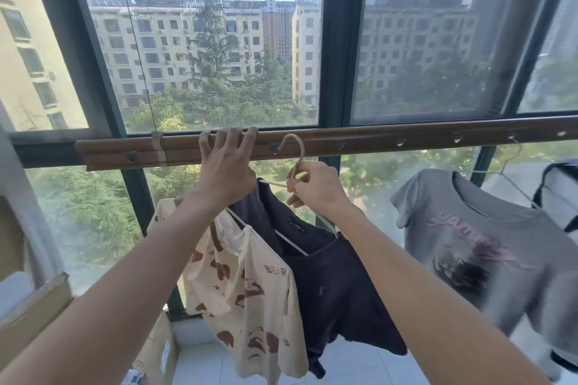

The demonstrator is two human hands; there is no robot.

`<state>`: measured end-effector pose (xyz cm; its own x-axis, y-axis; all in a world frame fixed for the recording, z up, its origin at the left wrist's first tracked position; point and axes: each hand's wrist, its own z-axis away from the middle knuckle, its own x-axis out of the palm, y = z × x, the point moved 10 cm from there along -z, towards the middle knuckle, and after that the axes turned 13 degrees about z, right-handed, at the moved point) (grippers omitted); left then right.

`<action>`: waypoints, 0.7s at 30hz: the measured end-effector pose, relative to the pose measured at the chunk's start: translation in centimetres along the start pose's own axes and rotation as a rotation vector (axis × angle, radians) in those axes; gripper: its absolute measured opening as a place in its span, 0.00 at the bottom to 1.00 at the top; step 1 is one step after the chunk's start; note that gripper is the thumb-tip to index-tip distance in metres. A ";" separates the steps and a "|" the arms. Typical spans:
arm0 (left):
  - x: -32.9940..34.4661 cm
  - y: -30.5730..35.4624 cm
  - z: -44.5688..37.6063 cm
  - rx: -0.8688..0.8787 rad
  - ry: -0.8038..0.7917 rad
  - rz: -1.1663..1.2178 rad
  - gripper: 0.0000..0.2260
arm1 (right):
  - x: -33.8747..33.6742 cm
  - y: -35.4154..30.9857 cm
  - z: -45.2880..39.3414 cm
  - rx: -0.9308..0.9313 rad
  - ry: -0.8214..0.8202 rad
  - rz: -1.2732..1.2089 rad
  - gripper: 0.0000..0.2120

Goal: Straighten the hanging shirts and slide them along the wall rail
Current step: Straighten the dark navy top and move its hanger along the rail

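- Gripping the long brown wooden wall rail [375, 137] from the front, the left hand [226, 166] curls 4 fingers over its top edge, just left of a heart-shaped notch.
- Right hand [316, 187] pinches the neck of the tan looped hanger hook [295, 150]; that hook sits over the rail at the notch, just right of the left hand.
- Dark navy short-sleeved shirt [337, 284] hangs from this hanger, directly below and between both hands, tilted with its left shoulder high.
- Cream shirt with brown bear print [250, 300] overlaps the navy one on the left; its hanger hook is hidden behind the left forearm.
- Grey shirt with pink lettering [488, 244] hangs well apart to the right on a thin wire hanger [500, 166].
- Rail's long axis runs left-right across the window; free notches lie to the right of the hook, between navy and grey.
- Judgement: right hand is nearer the hook and best placed to lift and shift it rightward; left hand steadies.
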<state>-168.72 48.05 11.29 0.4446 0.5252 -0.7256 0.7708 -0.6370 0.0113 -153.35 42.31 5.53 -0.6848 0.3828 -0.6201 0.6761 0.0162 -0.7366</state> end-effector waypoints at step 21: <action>5.6 17.9 -6.8 0.072 -0.118 -0.014 0.37 | -15.9 12.8 4.0 0.179 0.296 0.062 0.03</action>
<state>-149.32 43.43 12.09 0.3742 0.4668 -0.8013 0.7401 -0.6710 -0.0453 -134.87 32.73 4.89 -0.5179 0.6298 -0.5790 0.6373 -0.1674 -0.7522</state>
